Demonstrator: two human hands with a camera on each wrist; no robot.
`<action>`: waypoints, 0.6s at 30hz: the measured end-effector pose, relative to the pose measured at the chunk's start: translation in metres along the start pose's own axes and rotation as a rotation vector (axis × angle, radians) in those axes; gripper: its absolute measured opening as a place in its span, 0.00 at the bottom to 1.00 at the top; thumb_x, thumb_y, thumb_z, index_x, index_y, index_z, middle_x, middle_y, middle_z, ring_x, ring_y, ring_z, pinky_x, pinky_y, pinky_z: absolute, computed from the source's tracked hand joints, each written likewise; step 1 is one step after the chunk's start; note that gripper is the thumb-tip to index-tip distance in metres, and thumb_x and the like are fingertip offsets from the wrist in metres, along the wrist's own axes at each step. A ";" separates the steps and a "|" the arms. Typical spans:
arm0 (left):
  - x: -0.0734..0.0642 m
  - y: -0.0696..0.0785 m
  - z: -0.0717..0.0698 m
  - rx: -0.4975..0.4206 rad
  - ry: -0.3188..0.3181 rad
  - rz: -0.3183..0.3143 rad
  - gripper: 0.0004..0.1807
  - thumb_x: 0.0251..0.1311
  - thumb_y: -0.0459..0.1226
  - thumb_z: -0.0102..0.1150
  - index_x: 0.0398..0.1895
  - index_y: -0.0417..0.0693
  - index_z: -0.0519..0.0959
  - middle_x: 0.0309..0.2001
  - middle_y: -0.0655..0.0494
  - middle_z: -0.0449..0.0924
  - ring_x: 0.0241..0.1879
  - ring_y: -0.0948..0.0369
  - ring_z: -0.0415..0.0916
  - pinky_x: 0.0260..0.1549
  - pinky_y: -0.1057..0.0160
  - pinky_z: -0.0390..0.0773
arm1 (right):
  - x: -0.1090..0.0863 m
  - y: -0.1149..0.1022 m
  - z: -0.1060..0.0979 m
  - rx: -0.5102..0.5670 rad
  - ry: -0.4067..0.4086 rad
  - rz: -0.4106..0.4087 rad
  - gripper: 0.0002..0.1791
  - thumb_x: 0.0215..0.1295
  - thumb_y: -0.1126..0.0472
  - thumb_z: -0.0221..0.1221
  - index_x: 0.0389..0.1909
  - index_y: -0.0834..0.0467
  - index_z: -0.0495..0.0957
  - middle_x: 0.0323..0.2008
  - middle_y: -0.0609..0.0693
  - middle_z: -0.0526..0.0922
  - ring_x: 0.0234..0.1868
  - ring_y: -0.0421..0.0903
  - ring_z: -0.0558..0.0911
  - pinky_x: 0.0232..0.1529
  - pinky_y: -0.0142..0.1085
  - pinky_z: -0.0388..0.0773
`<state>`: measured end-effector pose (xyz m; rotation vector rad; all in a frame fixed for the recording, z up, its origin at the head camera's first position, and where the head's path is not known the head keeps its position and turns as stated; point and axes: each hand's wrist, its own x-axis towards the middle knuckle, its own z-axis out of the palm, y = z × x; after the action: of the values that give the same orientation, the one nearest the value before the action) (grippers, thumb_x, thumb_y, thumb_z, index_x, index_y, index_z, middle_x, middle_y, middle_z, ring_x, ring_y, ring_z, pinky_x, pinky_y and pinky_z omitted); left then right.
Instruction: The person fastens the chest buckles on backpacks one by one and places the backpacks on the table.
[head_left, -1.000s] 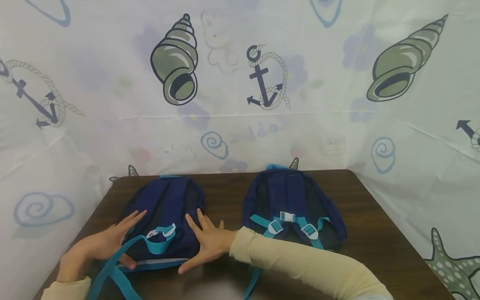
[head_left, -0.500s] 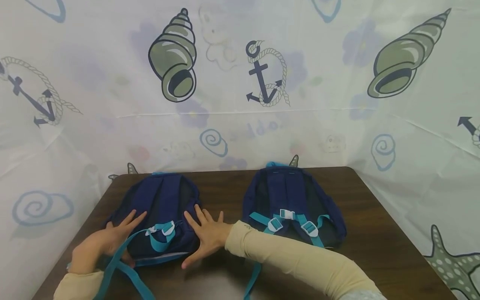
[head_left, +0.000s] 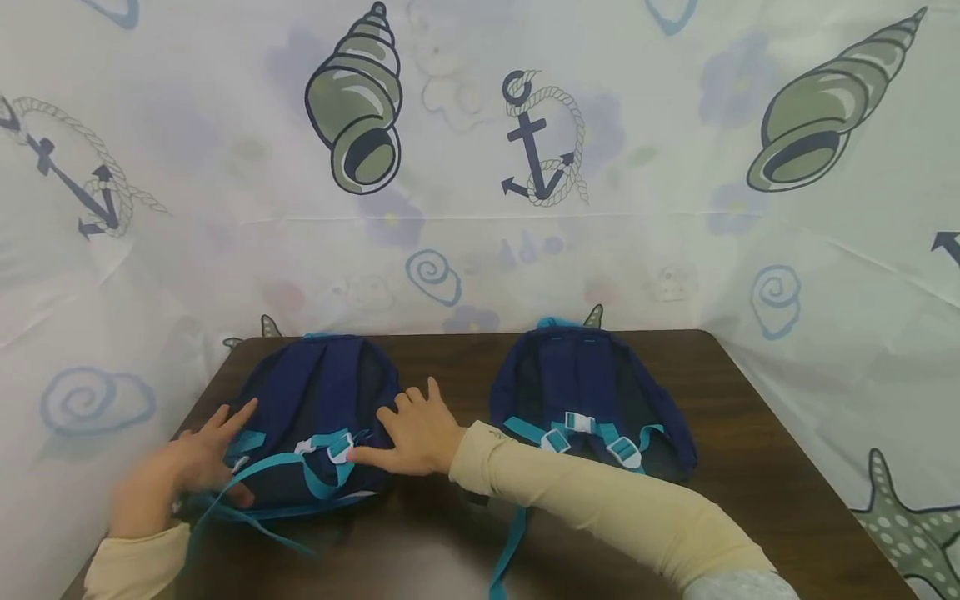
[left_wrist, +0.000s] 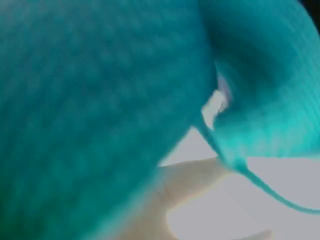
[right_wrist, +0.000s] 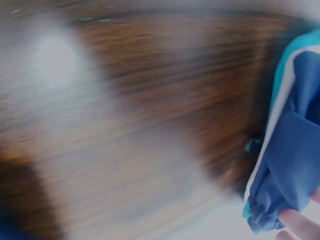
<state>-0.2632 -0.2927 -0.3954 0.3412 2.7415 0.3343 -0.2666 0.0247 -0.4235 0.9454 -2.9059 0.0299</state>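
Observation:
The left navy backpack lies on the table with its shoulder straps facing up. My left hand, blurred, is at its lower left side with fingers spread. A loose teal strap crosses from near that wrist to the white buckle. Teal webbing fills most of the left wrist view. At the backpack's right side, my right hand has its thumb stretched towards the buckle; whether it touches is unclear. The right wrist view catches fingertips against the backpack's blue side.
A second navy backpack lies to the right, with teal straps and white buckles, partly behind my right sleeve. One of its straps hangs towards the front. The brown table meets a printed cloth backdrop.
My right hand has moved up along the backpack's side and drawn its fingers in. My left hand has shifted left and up, off the backpack's middle. The loose strap has swung.

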 end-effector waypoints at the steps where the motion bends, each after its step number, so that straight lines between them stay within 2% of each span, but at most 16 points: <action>1: -0.002 -0.001 -0.003 -0.002 0.008 -0.009 0.76 0.36 0.55 0.81 0.78 0.41 0.36 0.69 0.15 0.36 0.60 0.10 0.41 0.48 0.17 0.59 | 0.004 -0.001 -0.002 -0.001 0.042 0.008 0.42 0.65 0.21 0.38 0.60 0.48 0.78 0.55 0.50 0.82 0.60 0.50 0.75 0.69 0.59 0.61; 4: -0.006 -0.004 -0.011 0.000 0.009 -0.030 0.69 0.42 0.56 0.78 0.76 0.33 0.42 0.67 0.12 0.43 0.62 0.15 0.50 0.52 0.23 0.64 | 0.015 -0.004 -0.009 -0.035 0.123 0.028 0.37 0.68 0.24 0.39 0.52 0.48 0.82 0.47 0.47 0.84 0.50 0.47 0.77 0.60 0.49 0.69; 7: -0.007 -0.003 -0.021 0.013 0.020 -0.027 0.58 0.51 0.56 0.72 0.71 0.25 0.54 0.64 0.14 0.56 0.61 0.21 0.59 0.52 0.28 0.68 | 0.027 -0.011 -0.017 -0.084 0.151 0.016 0.31 0.71 0.29 0.43 0.50 0.46 0.83 0.45 0.45 0.84 0.46 0.45 0.77 0.50 0.42 0.71; 9: -0.009 -0.002 -0.028 0.017 0.027 -0.026 0.49 0.61 0.57 0.62 0.66 0.21 0.60 0.61 0.16 0.64 0.59 0.23 0.64 0.51 0.31 0.71 | 0.036 -0.018 -0.021 -0.079 0.144 -0.010 0.25 0.71 0.33 0.48 0.48 0.45 0.83 0.44 0.42 0.84 0.45 0.43 0.77 0.47 0.39 0.71; 10: -0.010 -0.002 -0.031 0.007 0.024 -0.034 0.47 0.66 0.58 0.56 0.65 0.20 0.61 0.61 0.16 0.64 0.58 0.23 0.65 0.51 0.31 0.71 | 0.041 -0.023 -0.022 -0.061 0.128 -0.027 0.22 0.71 0.34 0.50 0.47 0.44 0.83 0.43 0.41 0.83 0.45 0.42 0.77 0.46 0.38 0.70; 12: -0.013 -0.003 -0.036 -0.004 0.026 -0.042 0.42 0.72 0.56 0.46 0.63 0.20 0.65 0.60 0.18 0.67 0.58 0.24 0.66 0.51 0.31 0.71 | 0.051 -0.035 -0.021 -0.011 0.084 -0.056 0.17 0.70 0.37 0.54 0.45 0.42 0.83 0.42 0.39 0.83 0.44 0.40 0.77 0.45 0.36 0.70; 13: -0.015 -0.004 -0.036 -0.031 0.020 -0.050 0.38 0.74 0.54 0.44 0.62 0.21 0.67 0.59 0.19 0.68 0.56 0.26 0.68 0.49 0.33 0.73 | 0.056 -0.041 -0.018 0.011 0.058 -0.066 0.16 0.69 0.37 0.56 0.44 0.41 0.83 0.41 0.37 0.82 0.44 0.39 0.76 0.44 0.36 0.69; 15: -0.019 -0.007 -0.035 -0.071 0.005 -0.049 0.30 0.74 0.46 0.47 0.61 0.24 0.69 0.56 0.21 0.71 0.53 0.29 0.72 0.46 0.37 0.76 | 0.063 -0.053 -0.012 0.016 -0.006 -0.082 0.16 0.66 0.36 0.58 0.46 0.39 0.83 0.43 0.36 0.81 0.44 0.37 0.76 0.45 0.35 0.69; 16: -0.021 -0.008 -0.033 -0.084 0.003 -0.040 0.27 0.72 0.42 0.50 0.61 0.25 0.69 0.52 0.23 0.74 0.50 0.33 0.75 0.44 0.39 0.77 | 0.065 -0.058 -0.009 0.007 -0.035 -0.088 0.18 0.65 0.35 0.59 0.49 0.38 0.82 0.44 0.35 0.81 0.45 0.37 0.76 0.45 0.35 0.70; 18: -0.025 -0.012 -0.026 -0.098 0.000 -0.016 0.23 0.63 0.34 0.59 0.57 0.27 0.72 0.43 0.33 0.80 0.42 0.43 0.79 0.37 0.47 0.80 | 0.068 -0.067 -0.001 -0.025 -0.076 -0.091 0.20 0.63 0.34 0.61 0.52 0.37 0.82 0.47 0.35 0.80 0.47 0.37 0.75 0.46 0.35 0.70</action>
<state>-0.2524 -0.3161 -0.3668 0.2928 2.7143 0.4626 -0.2820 -0.0696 -0.4166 1.0976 -2.9204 -0.0493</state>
